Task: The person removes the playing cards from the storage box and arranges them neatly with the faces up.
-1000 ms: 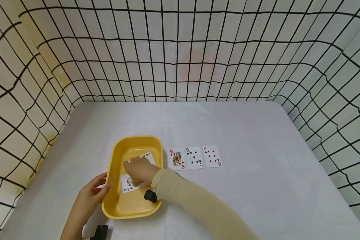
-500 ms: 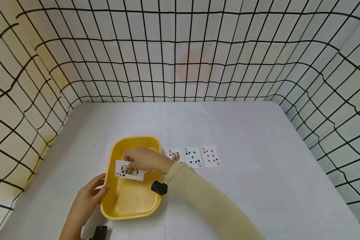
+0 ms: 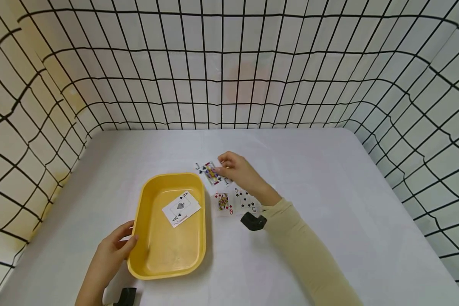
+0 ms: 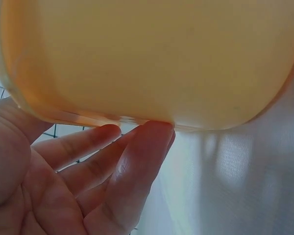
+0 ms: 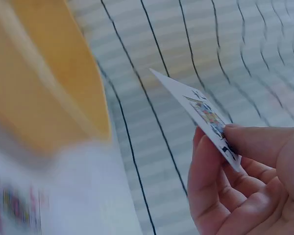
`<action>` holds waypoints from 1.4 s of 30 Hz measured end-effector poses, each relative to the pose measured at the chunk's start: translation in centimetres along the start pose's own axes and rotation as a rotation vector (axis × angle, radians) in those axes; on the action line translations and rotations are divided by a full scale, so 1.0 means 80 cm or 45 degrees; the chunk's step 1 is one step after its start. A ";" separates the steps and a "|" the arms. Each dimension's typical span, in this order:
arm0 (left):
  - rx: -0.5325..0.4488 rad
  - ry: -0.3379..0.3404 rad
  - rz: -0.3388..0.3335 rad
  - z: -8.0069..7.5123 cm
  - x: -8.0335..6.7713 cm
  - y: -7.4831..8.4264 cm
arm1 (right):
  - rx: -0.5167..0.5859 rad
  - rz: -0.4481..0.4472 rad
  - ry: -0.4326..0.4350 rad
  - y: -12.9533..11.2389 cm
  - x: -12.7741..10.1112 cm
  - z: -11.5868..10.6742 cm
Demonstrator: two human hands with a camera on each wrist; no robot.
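Observation:
My right hand (image 3: 239,170) pinches a jack of clubs playing card (image 3: 211,173) between thumb and fingers, above the cloth behind the row of cards. In the right wrist view the jack is tilted. My left hand (image 3: 112,250) holds the left side of a yellow plastic tray (image 3: 164,259), thumb at the rim and fingertips (image 4: 154,129) against the outer wall. Inside the tray lies an ace of spades (image 3: 181,208). Right of the tray a queen of diamonds (image 3: 223,203) lies beside a five of spades (image 3: 246,199), partly covered by the right hand; the six of diamonds is hidden.
A white cloth (image 3: 329,182) covers the table. Black wire mesh (image 3: 229,78) rises along the back and both sides. Dark wrist devices, one near the right cuff (image 3: 253,221) and one near the left forearm (image 3: 126,296), sit on the arms.
The right hand has taken the jack of clubs out of the tray, moving right and back over the card row. This uncovers the ace of spades. The left hand stays at the tray.

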State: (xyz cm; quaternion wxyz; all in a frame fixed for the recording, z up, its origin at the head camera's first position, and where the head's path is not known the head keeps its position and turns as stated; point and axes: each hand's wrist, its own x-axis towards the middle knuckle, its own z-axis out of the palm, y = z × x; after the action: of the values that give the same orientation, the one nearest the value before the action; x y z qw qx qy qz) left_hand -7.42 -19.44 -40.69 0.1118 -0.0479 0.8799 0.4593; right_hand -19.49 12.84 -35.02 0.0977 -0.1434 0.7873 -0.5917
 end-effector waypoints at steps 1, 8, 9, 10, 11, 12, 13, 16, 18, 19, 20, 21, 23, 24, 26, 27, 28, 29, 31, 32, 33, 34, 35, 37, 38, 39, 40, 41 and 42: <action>0.010 0.001 -0.002 -0.001 0.000 0.000 | 0.013 0.025 0.042 0.007 -0.005 -0.013; 0.020 0.004 0.000 -0.003 -0.001 0.001 | 0.047 0.205 0.256 0.059 -0.040 -0.084; 0.014 0.002 0.002 -0.003 0.000 0.001 | 0.034 0.229 0.277 0.066 -0.047 -0.093; 0.011 0.002 0.001 -0.003 0.000 0.001 | 0.021 0.255 0.294 0.074 -0.055 -0.101; 0.010 0.001 -0.002 -0.002 0.000 0.001 | 0.009 0.277 0.309 0.082 -0.062 -0.108; 0.012 0.000 -0.005 -0.002 0.000 0.002 | -0.002 0.301 0.321 0.090 -0.070 -0.115; 0.015 -0.001 -0.009 -0.002 0.000 0.002 | -0.008 0.328 0.331 0.098 -0.078 -0.122; 0.018 -0.005 -0.016 -0.001 0.000 0.002 | -0.020 0.402 0.366 0.122 -0.100 -0.141; 0.016 -0.006 -0.014 -0.002 0.000 0.002 | -0.041 0.439 0.391 0.136 -0.113 -0.150; 0.016 -0.006 -0.014 -0.002 0.000 0.002 | -0.050 0.451 0.399 0.142 -0.118 -0.153; 0.019 -0.006 -0.016 -0.002 0.000 0.002 | -0.062 0.458 0.407 0.147 -0.123 -0.156; 0.021 -0.005 -0.020 -0.002 0.000 0.002 | -0.073 0.467 0.411 0.151 -0.126 -0.158; 0.032 -0.004 -0.031 -0.002 -0.001 0.002 | -0.147 0.472 0.418 0.158 -0.130 -0.159; 0.035 -0.004 -0.036 -0.002 -0.001 0.002 | -0.189 0.473 0.419 0.161 -0.130 -0.159; 0.035 -0.004 -0.037 -0.002 0.000 0.002 | -0.309 0.488 0.435 0.163 -0.130 -0.158; 0.031 -0.004 -0.033 -0.002 0.000 0.002 | -0.382 0.493 0.443 0.163 -0.129 -0.157; 0.026 -0.003 -0.028 -0.001 0.000 0.002 | -0.459 0.499 0.450 0.162 -0.128 -0.155; 0.021 -0.002 -0.021 -0.001 0.000 0.002 | -0.527 0.512 0.452 0.160 -0.126 -0.154; 0.022 0.000 -0.006 -0.001 0.000 0.002 | -0.661 0.544 0.453 0.155 -0.124 -0.151; 0.023 0.001 -0.001 -0.001 0.000 0.002 | -0.707 0.564 0.446 0.153 -0.123 -0.150; 0.027 0.002 0.003 0.000 0.000 0.001 | -0.745 0.585 0.439 0.150 -0.122 -0.148; 0.026 0.002 0.006 0.000 0.000 0.001 | -0.774 0.607 0.432 0.148 -0.121 -0.147; 0.026 0.002 0.010 0.000 -0.001 0.001 | -0.801 0.625 0.425 0.146 -0.120 -0.147; 0.020 0.003 0.017 0.000 -0.001 0.001 | -0.831 0.649 0.420 0.143 -0.120 -0.146; 0.014 0.004 0.021 0.000 -0.001 0.001 | -0.848 0.648 0.417 0.142 -0.120 -0.145; 0.008 0.004 0.025 0.000 -0.001 0.001 | -0.873 0.638 0.414 0.142 -0.120 -0.145; 0.004 0.004 0.028 0.000 -0.001 0.001 | -0.895 0.629 0.405 0.141 -0.120 -0.145; 0.004 0.007 0.031 0.000 -0.001 0.001 | -0.916 0.620 0.393 0.139 -0.120 -0.145; 0.004 0.008 0.034 0.000 -0.001 0.001 | -0.940 0.612 0.380 0.137 -0.119 -0.145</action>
State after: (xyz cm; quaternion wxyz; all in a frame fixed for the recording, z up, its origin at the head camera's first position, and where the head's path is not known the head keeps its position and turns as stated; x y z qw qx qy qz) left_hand -7.38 -19.35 -40.61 0.1031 -0.0374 0.8816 0.4591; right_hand -15.53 29.40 -42.45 0.0602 0.1047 0.9616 -0.2465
